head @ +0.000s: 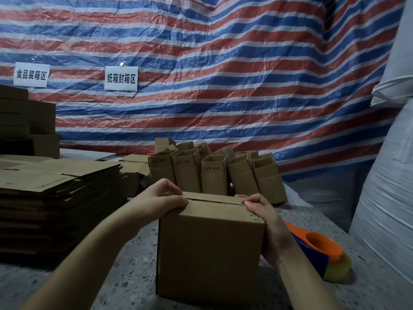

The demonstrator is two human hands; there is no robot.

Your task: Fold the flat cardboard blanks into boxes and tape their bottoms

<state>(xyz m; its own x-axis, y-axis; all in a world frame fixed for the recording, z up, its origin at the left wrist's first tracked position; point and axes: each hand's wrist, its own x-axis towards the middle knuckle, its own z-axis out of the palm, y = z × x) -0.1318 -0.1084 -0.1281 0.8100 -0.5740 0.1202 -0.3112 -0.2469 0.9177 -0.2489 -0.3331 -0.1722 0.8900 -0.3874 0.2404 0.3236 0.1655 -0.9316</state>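
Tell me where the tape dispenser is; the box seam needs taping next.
The tape dispenser lies on the speckled table at lower right, just behind the right hand that grips the box.

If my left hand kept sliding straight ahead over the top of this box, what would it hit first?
Most likely the upright folded boxes clustered just behind the box that the left hand grips at its top left edge. Depth is hard to judge here, so the gap between them is uncertain.

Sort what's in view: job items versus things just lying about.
Job: box held by left hand and right hand; flat blanks; tape dispenser; folded boxes.
Lying about: striped tarp; paper signs; white bag.
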